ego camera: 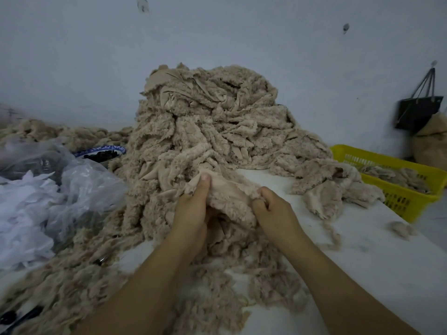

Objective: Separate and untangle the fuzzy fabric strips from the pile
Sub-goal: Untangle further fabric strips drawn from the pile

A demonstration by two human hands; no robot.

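Separation underway: left hand (191,209) and right hand (273,209) pinch one strip (229,195) at the pile (205,117), which likely needs pulling free.

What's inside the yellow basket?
Some fuzzy beige strips lie inside the yellow basket. Whatever is beneath them is hidden. A loose piece of fabric on the table blocks the basket's near left corner.
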